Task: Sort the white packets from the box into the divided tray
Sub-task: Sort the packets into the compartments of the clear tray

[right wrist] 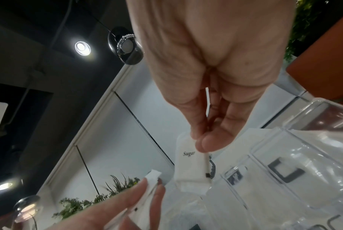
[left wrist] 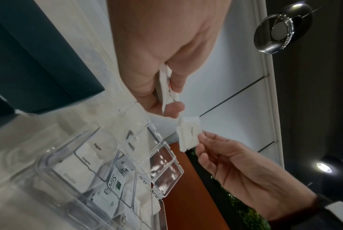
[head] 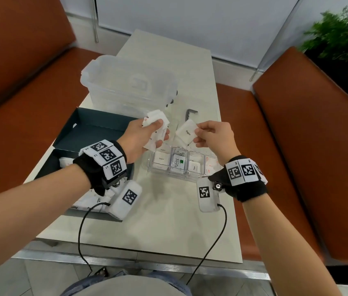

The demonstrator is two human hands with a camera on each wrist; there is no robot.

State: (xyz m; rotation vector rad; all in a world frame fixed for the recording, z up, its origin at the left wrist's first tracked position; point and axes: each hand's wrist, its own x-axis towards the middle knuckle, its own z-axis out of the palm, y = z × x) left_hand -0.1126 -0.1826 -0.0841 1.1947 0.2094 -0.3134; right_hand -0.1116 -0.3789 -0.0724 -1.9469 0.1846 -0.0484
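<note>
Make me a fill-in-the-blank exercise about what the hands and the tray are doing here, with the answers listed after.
1. The right hand pinches a single packet printed with the word ____.
2. The left hand holds ____ white packets rather than one.
3. In the clear divided tray, the packet with a green mark reads ____.
4. The dark box lies on the table at the person's ____ side.

Answers: Sugar; several; Stevia; left

Bright, even indoor light; ceiling spotlights [right wrist: 82, 48] glare in wrist views, edges warped and softly blurred.
</note>
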